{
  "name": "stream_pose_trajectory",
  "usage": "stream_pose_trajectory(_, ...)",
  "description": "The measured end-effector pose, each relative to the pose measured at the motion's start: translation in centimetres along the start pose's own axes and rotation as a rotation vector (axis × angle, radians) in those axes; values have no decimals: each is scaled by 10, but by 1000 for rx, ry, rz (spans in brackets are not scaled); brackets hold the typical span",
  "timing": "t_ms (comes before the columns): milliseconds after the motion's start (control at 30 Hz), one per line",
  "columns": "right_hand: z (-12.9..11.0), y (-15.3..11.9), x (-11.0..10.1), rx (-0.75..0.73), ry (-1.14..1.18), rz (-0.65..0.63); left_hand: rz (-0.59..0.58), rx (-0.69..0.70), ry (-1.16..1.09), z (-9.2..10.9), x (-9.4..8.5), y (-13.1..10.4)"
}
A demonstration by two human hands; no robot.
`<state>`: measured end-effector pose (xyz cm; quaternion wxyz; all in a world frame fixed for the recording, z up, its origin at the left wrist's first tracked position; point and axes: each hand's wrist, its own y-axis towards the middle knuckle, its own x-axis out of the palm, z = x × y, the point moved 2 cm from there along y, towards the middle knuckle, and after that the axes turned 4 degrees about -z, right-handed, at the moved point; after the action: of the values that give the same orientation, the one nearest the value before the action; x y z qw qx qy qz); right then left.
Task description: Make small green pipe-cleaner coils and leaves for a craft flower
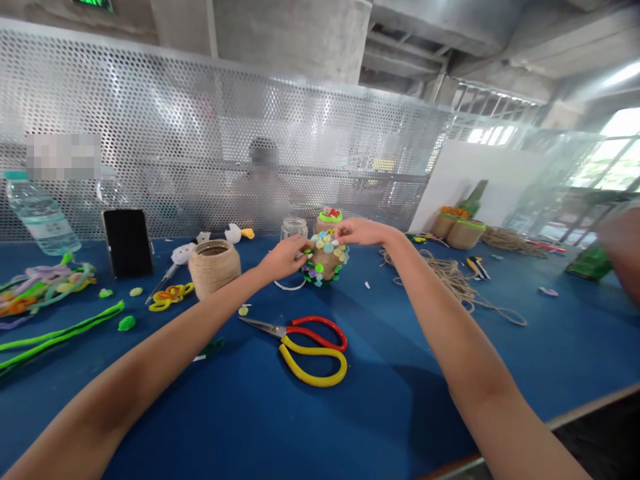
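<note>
A twine-coloured jar (327, 265) covered with small blue, yellow, green and purple decorations stands on the blue table between my hands. At its left side, my left hand (289, 257) is closed with its fingertips on the jar's edge. My right hand (364, 232) is bent over the upper right rim, its fingers pinched together among the decorations; whatever is between them is too small to make out. Nearer to me lie scissors (316, 381) with one red and one yellow handle, blades pointing left. Behind the jar are a clear glass jar (293, 227) and another decorated jar (330, 222).
To the left are a twine-wrapped jar (216, 270), a phone (128, 243), a water bottle (43, 217) and green pipe cleaners (65, 333). Loose twine (445, 277) lies right of my right forearm. A perforated metal screen (175, 133) bounds the table's back. Another person's arm (623, 247) shows far right.
</note>
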<state>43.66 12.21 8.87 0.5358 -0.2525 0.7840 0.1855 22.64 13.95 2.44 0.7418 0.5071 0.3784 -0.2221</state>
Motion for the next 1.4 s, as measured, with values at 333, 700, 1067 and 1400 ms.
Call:
stream_pose_trajectory(333,-15,-8,-7,-25,-38,-22,391,-285,4,-2,-29,6)
stream_pose_trajectory(700,-37,-14,-15,-2,-100,-57,-2,-117,-212,27,-28,62)
stream_pose_trajectory(1067,-27,-23,-18,-16,12,-146,291,-421,-333,46,13,-18)
stream_pose_trajectory(1400,-13,-29,-19,48,54,-139,299,-385,-419,52,24,-22)
